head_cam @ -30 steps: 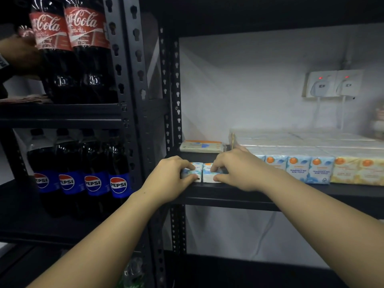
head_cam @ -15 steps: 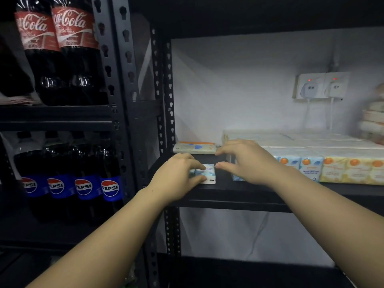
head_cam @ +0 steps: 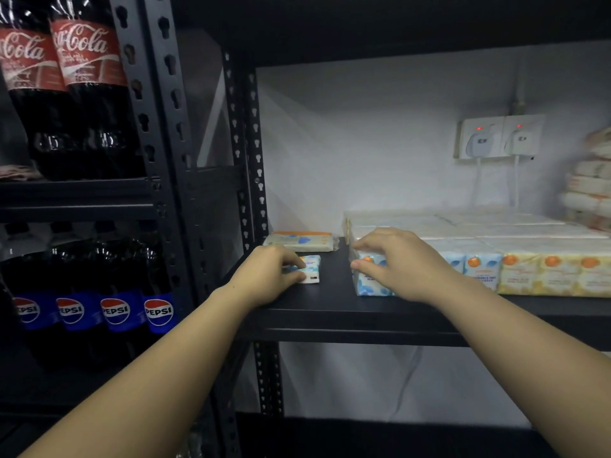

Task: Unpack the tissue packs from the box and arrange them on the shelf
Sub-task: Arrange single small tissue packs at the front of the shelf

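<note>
Meanwhile, at a black shelf (head_cam: 330, 312) beside stocked soft drinks, a person works with both bare hands among tissue packs. The left hand (head_cam: 267, 279) curls its fingers over a small blue-and-white pack (head_cam: 310, 271) lying on the shelf board, thumb pressed to its near edge, so the pack is pinched between thumb and fingers. The right hand (head_cam: 393, 262) grips the left end pack of the row (head_cam: 479, 266), its fingers bent over the top and the thumb against the front face (blue print with an orange dot). That row stands on the shelf to the right of the small pack, with a bare stretch of board between them, and runs on to yellow-printed packs further right. Behind the small pack, towards the wall, a flat pack (head_cam: 301, 241) lies on its side. Left of the shelf's upright, Pepsi bottles (head_cam: 96, 309) stand at shelf level, with Coca-Cola bottles (head_cam: 62, 94) on the tier above. Two wall sockets (head_cam: 499, 137) with plugs sit above the row, and more wrapped packs (head_cam: 591, 183) are stacked at far right.
</note>
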The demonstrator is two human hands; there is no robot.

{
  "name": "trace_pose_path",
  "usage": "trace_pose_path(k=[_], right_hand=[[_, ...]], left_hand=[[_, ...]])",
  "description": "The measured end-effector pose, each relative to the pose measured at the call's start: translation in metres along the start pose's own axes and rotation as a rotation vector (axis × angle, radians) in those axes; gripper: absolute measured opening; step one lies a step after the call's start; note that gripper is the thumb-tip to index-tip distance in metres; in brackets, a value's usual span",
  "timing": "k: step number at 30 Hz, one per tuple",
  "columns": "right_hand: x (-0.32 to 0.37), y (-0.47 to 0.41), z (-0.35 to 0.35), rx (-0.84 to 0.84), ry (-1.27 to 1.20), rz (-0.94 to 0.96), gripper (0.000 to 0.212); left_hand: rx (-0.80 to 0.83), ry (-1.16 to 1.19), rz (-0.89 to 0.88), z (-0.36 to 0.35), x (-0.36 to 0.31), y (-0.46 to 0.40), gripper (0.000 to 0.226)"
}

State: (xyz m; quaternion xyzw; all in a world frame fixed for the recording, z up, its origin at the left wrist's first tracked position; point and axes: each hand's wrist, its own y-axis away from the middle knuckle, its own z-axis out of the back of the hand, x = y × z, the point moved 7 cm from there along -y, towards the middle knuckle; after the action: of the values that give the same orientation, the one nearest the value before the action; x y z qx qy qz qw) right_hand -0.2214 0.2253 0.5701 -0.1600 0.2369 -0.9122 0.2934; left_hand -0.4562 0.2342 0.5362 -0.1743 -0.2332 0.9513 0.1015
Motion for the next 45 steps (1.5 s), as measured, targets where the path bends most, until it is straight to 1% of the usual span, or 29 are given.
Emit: trace_pose_path(k=[4, 11, 14, 16, 21, 24, 26, 28, 31, 35, 40, 45], right_hand=[[-0.004, 0.002, -0.001, -0.031, -0.034, -0.007, 0.042], [-0.007, 0.005, -0.004, -0.031, -0.052, 0.019, 0.044], [-0.006, 0.01, -0.001, -0.023, -0.08, 0.032, 0.05], [-0.004, 0.019, 0.004, -0.042, -0.091, 0.036, 0.051], [0.008, 0.066, 0.007, -0.211, -0.059, 0.079, 0.043], [0.02, 0.103, -0.004, -0.274, -0.072, 0.11, 0.044], [0.023, 0.124, -0.014, -0.278, -0.091, 0.106, 0.044], [0.021, 0.146, -0.035, -0.241, -0.123, 0.069, 0.043], [0.013, 0.182, -0.071, -0.164, -0.161, -0.019, 0.042], [-0.004, 0.232, -0.116, -0.006, -0.148, -0.178, 0.042], [-0.03, 0.316, -0.174, 0.161, -0.193, -0.356, 0.041], [-0.062, 0.409, -0.219, 0.294, -0.264, -0.604, 0.044]], left_hand=[[0.037, 0.007, 0.049, -0.007, 0.008, -0.027, 0.023], [0.117, -0.004, 0.059, -0.018, 0.015, -0.057, 0.027], [0.08, -0.007, 0.05, -0.011, 0.01, -0.049, 0.036], [-0.001, -0.01, 0.007, -0.002, 0.0, -0.031, 0.037], [-0.166, 0.044, -0.155, 0.007, -0.044, 0.058, 0.043], [-0.198, 0.107, -0.229, -0.001, -0.067, 0.11, 0.045], [-0.19, 0.138, -0.256, -0.011, -0.076, 0.134, 0.044], [-0.144, 0.155, -0.255, -0.033, -0.078, 0.152, 0.044], [-0.03, 0.178, -0.201, -0.077, -0.068, 0.173, 0.047], [0.136, 0.216, -0.147, -0.139, -0.056, 0.204, 0.047], [0.399, 0.271, -0.099, -0.228, -0.048, 0.257, 0.052], [0.639, 0.381, -0.036, -0.313, -0.058, 0.315, 0.056]])
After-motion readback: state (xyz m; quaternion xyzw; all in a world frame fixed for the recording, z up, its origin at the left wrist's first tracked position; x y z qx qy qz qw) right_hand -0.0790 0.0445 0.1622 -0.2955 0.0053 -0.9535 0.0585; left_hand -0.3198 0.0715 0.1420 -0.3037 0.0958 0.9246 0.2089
